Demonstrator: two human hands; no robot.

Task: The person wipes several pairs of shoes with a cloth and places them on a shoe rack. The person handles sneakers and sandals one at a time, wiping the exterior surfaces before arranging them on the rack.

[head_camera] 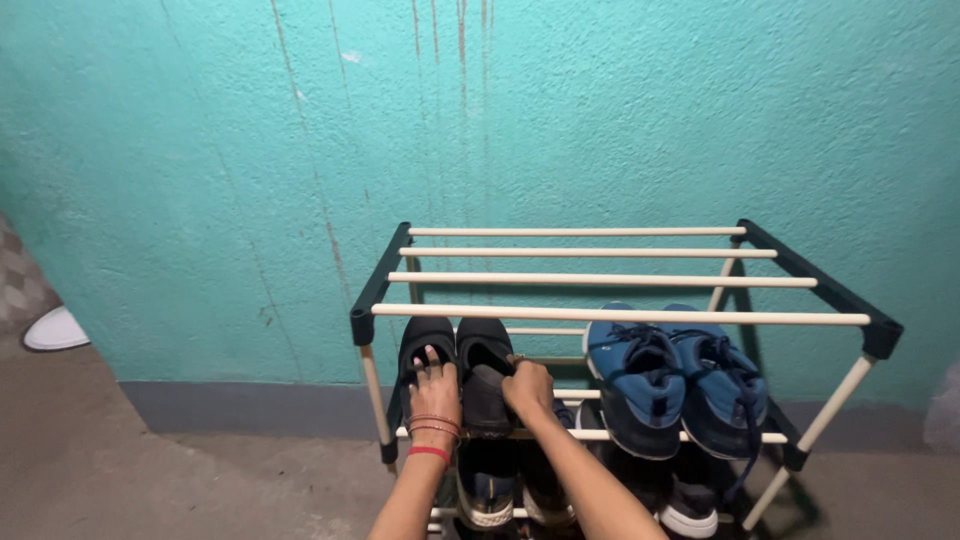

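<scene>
Black slip-on shoes (458,372) under my hands on the rod shoe rack (620,318): left hand (434,385) spread flat, right hand (527,388) pinching one shoe's edge.

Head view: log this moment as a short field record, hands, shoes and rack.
left hand: resting on the left black shoe
right hand: on the right black shoe, grip unclear
black shoes: side by side, middle shelf, left end
blue shoes: same shelf, right end
rack: top shelf bare, more shoes on the lower shelf
wall: teal, stained
</scene>
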